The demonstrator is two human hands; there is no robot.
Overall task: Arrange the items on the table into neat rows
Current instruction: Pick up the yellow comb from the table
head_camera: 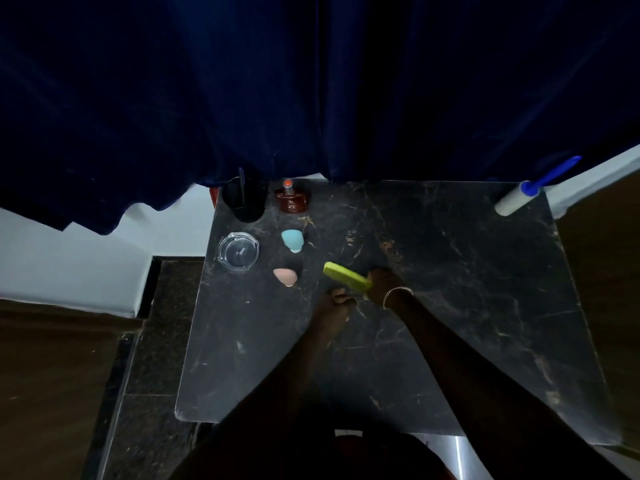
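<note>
Head view: right hand (382, 284) pinches green comb (346, 276) over dark marble table (467, 306); left hand (337, 299) curled loosely, empty, beside it; two sponges (292, 240) left.

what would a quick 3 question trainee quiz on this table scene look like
1. True or false: the right hand grips the green comb.
2. Which item lies nearest the pink sponge? A) lint roller B) blue sponge C) black cup
3. Fill in: the brown perfume bottle stands at the table's far edge, just right of the ____.

Key: 1 true. 2 B. 3 black cup.
</note>
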